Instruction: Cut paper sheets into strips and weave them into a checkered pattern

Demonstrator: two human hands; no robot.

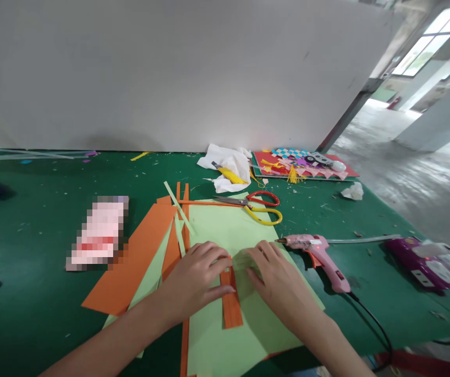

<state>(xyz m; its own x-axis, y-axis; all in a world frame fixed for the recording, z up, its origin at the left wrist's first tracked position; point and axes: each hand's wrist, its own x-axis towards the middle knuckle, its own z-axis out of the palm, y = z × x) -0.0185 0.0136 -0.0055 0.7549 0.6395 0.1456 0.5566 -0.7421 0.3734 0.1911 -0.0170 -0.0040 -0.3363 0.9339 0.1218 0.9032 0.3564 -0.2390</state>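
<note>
Centrally on my feed, the narrow orange strip [232, 309] lies lengthwise on a light green sheet [217, 345], its far end between the two hands. I see the left hand [198, 277] with its thumb resting on the strip and its fingers curled by the far end; from my seat I cannot tell whether they pinch the paper. The right hand [272, 269] sits just beside the strip, over the green sheet, fingers loosely bent and released, thumb apart from the forefinger. To their left I get a wide orange sheet [134, 262] and several thin paper strips crossing each other. Beyond the hands, scissors [245, 202] with one red and one yellow handle lie across the green sheet's far edge. Off to the right I have a pink glue gun [317, 248], lying near a purple box [421, 264]. Farther back, a yellow cutter [231, 175] rests on white tissue [227, 156], near a red board [348, 172] of cut-paper decorations. All of it sits on a green table [32, 324].
</note>
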